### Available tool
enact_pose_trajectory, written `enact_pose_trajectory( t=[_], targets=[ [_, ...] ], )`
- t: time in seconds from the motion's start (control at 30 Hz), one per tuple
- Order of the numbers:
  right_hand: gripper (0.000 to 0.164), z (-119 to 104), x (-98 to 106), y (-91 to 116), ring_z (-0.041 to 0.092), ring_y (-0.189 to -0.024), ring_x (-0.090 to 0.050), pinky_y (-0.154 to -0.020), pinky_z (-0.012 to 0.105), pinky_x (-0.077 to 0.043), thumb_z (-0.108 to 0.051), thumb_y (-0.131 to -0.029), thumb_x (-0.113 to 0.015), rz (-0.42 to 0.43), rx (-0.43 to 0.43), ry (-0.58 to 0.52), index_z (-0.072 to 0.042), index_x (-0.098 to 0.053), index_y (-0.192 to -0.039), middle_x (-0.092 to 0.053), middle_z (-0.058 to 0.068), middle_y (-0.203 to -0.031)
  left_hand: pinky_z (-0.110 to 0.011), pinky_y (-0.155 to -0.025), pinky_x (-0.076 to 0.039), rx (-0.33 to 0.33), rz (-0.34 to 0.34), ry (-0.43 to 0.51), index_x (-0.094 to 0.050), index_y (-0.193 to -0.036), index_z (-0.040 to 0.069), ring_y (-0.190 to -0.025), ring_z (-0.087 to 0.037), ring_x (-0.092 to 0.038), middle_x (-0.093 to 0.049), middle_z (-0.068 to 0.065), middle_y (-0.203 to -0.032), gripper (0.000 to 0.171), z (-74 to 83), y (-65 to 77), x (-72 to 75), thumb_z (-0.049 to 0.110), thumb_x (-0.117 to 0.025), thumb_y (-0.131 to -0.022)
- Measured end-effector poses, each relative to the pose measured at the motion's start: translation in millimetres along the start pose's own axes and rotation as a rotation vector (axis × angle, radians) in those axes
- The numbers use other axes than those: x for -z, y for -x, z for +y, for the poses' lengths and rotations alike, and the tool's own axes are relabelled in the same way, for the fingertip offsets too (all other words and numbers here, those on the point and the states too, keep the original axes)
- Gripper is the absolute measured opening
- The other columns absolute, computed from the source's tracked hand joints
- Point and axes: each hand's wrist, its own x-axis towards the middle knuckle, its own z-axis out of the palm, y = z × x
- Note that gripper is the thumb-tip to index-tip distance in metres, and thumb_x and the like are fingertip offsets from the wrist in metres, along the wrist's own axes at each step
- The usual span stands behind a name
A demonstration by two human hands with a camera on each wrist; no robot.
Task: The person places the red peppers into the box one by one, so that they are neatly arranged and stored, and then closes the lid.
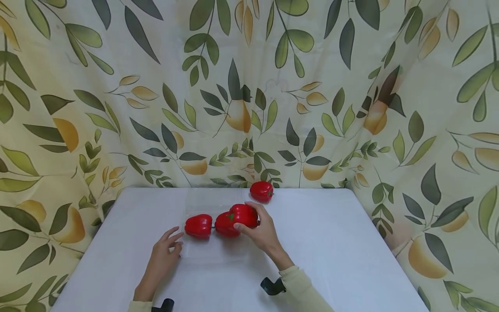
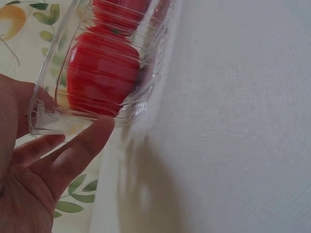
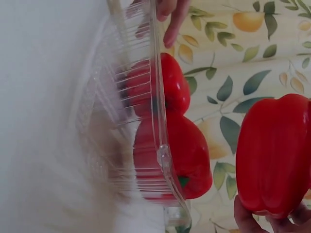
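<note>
A red pepper (image 1: 246, 214) sits in the right hand (image 1: 264, 232), thumb and fingers gripping it, up over the clear container (image 3: 164, 155)! Between the 2 hands, 2 container peppers (image 1: 198, 226) lie in a row inside. Over on the other side, the left hand (image 1: 165, 255), fingers loosely spread, touches the container's end. Just beyond the right hand, 1 loose pepper (image 1: 261, 192) rests on the white table (image 1: 312, 234).

Clear container (image 1: 210, 252), red pepper (image 1: 260, 192) on white table (image 1: 335, 247)
</note>
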Motion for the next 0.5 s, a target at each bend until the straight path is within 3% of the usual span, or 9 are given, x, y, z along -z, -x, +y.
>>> enact_pose_trajectory(
  t=[0.13, 0.5],
  targets=[
    [0.078, -0.8, -7.5, -0.2, 0.027, -0.127, -0.05, -0.089, 0.044, -0.059, -0.039, -0.073, -0.083, -0.006, -0.016, -0.013, -0.022, -0.047, -0.14, -0.052, 0.004, -0.139, -0.028, -0.077, -0.061, 0.021, -0.012, 0.003, -0.065, -0.127, 0.002, -0.106, -0.031, -0.069, -0.049, -0.015, -0.147, 0.035, -2.6, 1.5, 2.5, 0.008, -0.059, -0.093],
    [0.077, -0.3, -12.6, 4.2, 0.028, -0.127, -0.05, -0.089, 0.044, -0.059, -0.045, -0.074, -0.082, -0.022, -0.007, -0.002, -0.019, -0.05, -0.139, -0.054, 0.003, -0.138, -0.024, -0.074, -0.061, -0.013, 0.01, 0.011, -0.066, -0.126, 0.003, -0.104, -0.028, -0.07, -0.05, -0.013, -0.146, 0.034, -7.5, -1.4, -2.2, 0.007, -0.061, -0.092]
  ],
)
